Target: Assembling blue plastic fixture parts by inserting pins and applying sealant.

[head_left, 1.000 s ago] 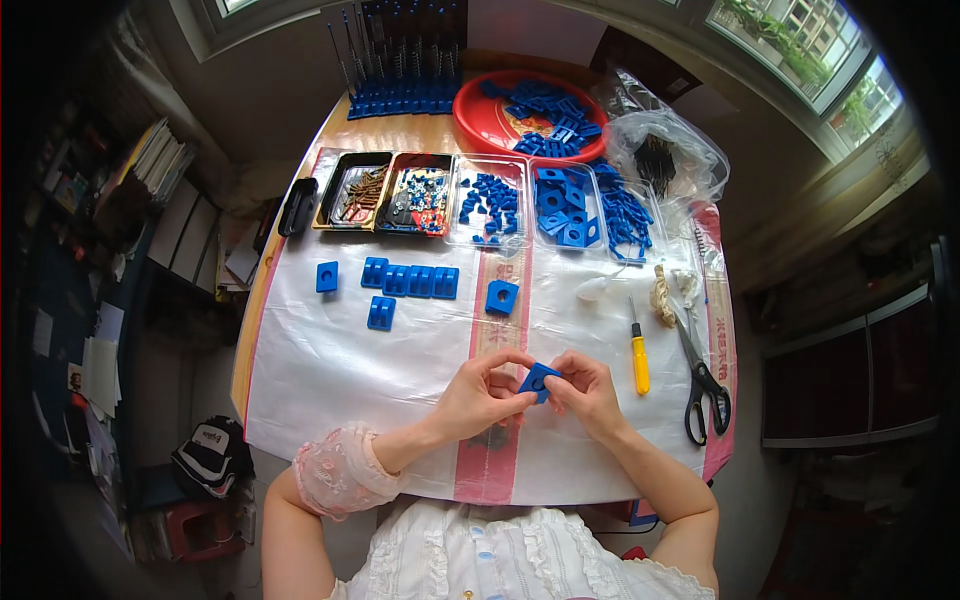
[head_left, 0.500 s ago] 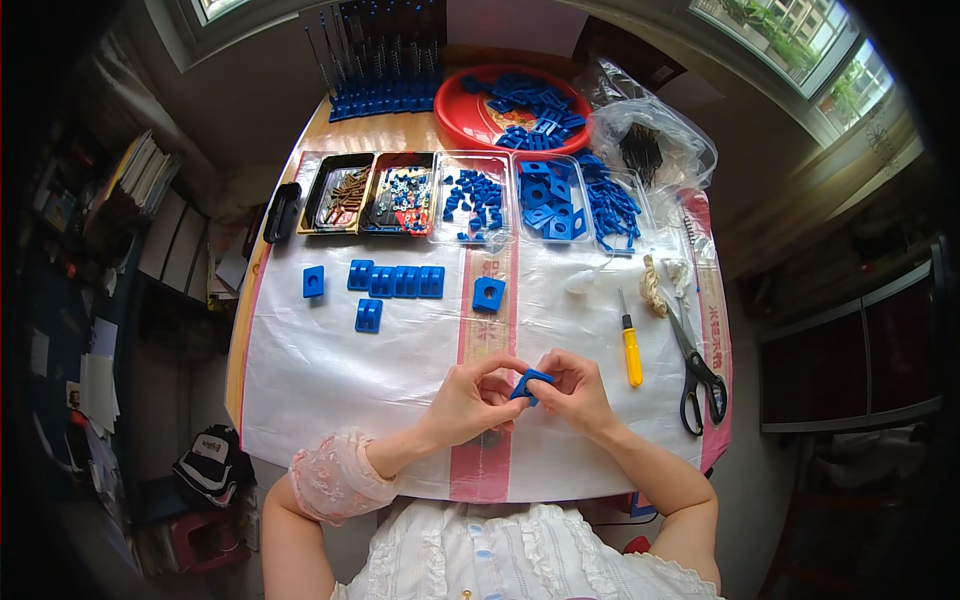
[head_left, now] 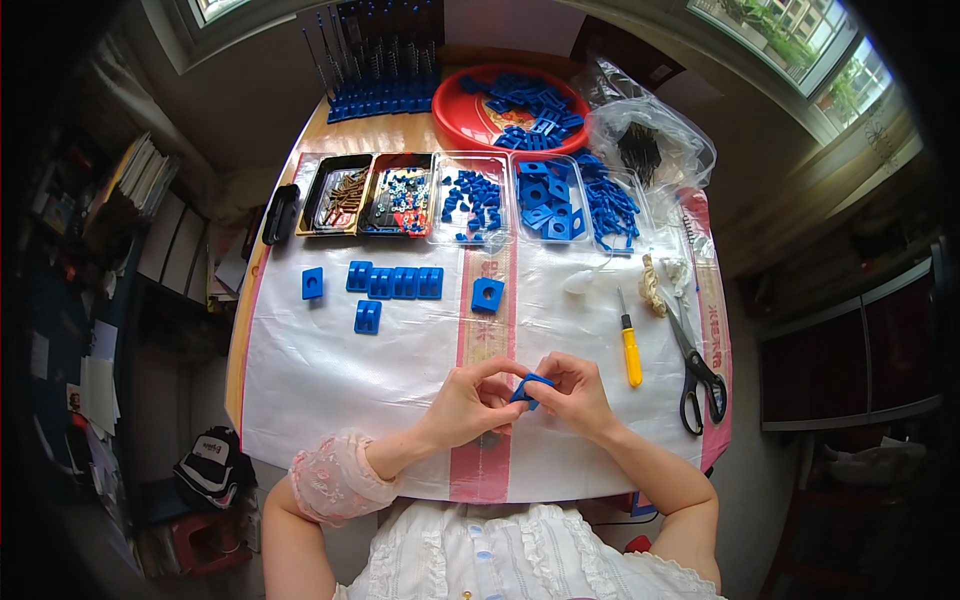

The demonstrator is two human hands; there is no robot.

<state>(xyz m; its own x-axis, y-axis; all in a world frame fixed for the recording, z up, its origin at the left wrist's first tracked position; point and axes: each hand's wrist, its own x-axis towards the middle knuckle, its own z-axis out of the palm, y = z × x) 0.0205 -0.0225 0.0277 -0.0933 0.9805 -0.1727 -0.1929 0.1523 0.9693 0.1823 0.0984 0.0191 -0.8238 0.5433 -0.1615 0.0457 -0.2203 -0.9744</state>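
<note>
Between my two hands, above the near part of the table, is a blue square plastic piece (head_left: 534, 388). My left hand (head_left: 470, 403) pinches its left side between thumb and fingers. On its right side, my right hand (head_left: 577, 394) grips it, thumb laid across the front; the fingers partly cover the piece. Farther off lies a blue square block with a round hole (head_left: 487, 295). To the left a row of blue ridged blocks (head_left: 405, 282) sits together, with another ridged block (head_left: 367, 317) just nearer and a single blue square piece (head_left: 313, 283) at the row's left.
Trays of brown screws (head_left: 345, 195), small metal parts (head_left: 403, 196) and blue pieces (head_left: 549, 205) line the back. Behind them stands a red basin (head_left: 447, 122). At right lie a yellow-handled screwdriver (head_left: 631, 352), black scissors (head_left: 702, 385) and a clear plastic bag (head_left: 690, 150).
Both hands stay in nearly the same place, still gripping the blue piece. The piece has tilted slightly between the fingers. Nothing else on the table has moved.
</note>
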